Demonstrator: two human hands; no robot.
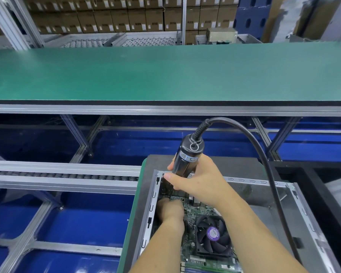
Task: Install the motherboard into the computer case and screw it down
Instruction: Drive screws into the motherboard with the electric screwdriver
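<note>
The open metal computer case [295, 209] lies flat on a grey pad at the bottom right. Inside it sits the green motherboard [193, 213] with a black CPU fan [213, 235] bearing a purple label. My right hand [197, 180] grips a black electric screwdriver [187, 156], held upright over the board's far left corner; its tip is hidden behind the hand. My left hand [168, 208] rests on the board just below the screwdriver, fingers curled down near the corner. Whether it pinches a screw cannot be seen.
The screwdriver's thick black cable [264, 160] arcs right over the case. A long green bench [165, 73] runs across the far side. A roller conveyor rail [63, 175] lies left of the case, blue floor below. Stacked cardboard boxes [126, 14] fill the background.
</note>
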